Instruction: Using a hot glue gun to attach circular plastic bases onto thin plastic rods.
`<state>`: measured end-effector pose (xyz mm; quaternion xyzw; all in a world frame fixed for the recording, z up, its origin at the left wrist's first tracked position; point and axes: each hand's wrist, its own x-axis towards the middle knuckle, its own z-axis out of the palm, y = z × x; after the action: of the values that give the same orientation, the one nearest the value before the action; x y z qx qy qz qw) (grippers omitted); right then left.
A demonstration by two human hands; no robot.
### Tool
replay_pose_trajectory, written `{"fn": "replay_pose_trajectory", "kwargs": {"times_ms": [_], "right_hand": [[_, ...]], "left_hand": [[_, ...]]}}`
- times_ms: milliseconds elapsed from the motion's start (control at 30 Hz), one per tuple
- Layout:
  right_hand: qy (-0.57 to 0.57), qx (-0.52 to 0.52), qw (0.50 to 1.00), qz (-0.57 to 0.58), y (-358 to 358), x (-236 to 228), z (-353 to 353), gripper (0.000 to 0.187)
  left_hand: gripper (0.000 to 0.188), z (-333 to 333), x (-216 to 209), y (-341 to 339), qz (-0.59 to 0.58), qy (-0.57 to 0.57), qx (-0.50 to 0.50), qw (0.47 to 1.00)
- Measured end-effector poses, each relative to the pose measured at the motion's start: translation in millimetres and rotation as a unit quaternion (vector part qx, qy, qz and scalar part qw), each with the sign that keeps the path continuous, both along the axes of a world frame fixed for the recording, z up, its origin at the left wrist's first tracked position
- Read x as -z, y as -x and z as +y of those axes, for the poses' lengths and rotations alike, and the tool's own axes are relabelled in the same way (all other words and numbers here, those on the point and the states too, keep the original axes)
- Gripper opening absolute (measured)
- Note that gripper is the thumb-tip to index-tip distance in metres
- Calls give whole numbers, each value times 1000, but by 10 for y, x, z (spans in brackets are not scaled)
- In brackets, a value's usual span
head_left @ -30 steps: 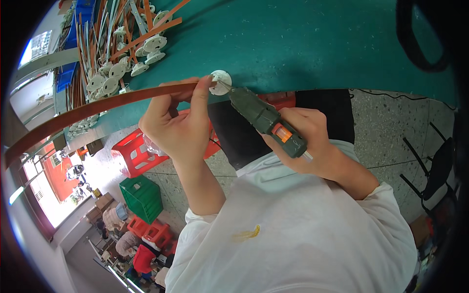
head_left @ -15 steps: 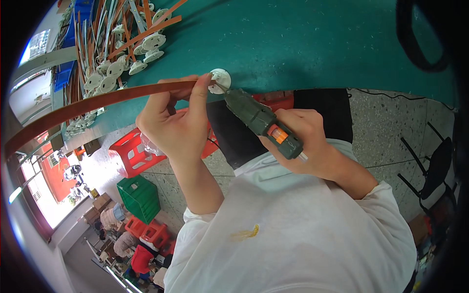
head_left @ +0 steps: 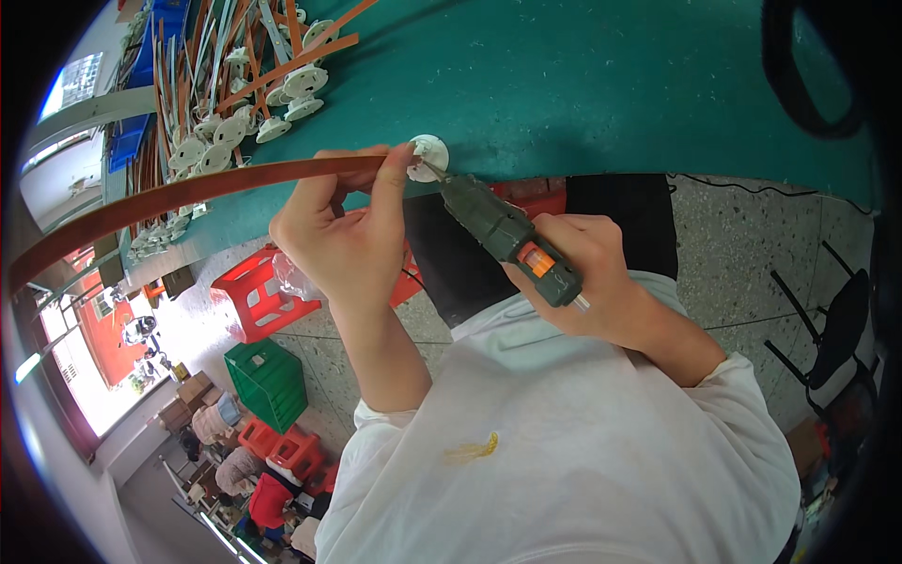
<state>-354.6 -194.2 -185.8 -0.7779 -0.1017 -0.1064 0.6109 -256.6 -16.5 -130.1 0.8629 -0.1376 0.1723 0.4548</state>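
Note:
My left hand is closed on a long, flat brown strip, pinching it near its right end between thumb and fingers. At that end sits a white round disc, over the near edge of the green table. In my right hand is a dark green glue gun with an orange part on its body and a clear stick poking out of its rear. Its metal nozzle points up and left, at the disc beside the strip's end. Whether glue is coming out is too small to tell.
On the green table, a pile of strips with white discs lies at the far left. A red crate and a green crate stand on the floor at left. A black chair is at right. Other people sit at lower left.
The disc, strip end and my left hand have shifted slightly right in the picture. The nozzle has moved a little right too and stays at the disc. Both hands keep their grip.

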Motion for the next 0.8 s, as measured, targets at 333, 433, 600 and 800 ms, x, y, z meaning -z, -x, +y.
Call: {"fn": "replay_pose_trajectory", "kwargs": {"times_ms": [333, 433, 600, 800], "right_hand": [[80, -51, 994, 58, 4, -309, -167, 24], [0, -67, 995, 71, -98, -509, -421, 23], [-391, 13, 902, 182, -241, -615, -1022, 41], [-375, 164, 912, 19, -521, -156, -1555, 18]], "left_hand": [[11, -75, -123, 5, -34, -48, -19, 998], [11, -78, -288, -62, -68, -64, -2, 996], [13, -292, -766, -588, -136, 72, -64, 986], [18, -795, -545, -1641, -106, -76, -8, 991]]}}
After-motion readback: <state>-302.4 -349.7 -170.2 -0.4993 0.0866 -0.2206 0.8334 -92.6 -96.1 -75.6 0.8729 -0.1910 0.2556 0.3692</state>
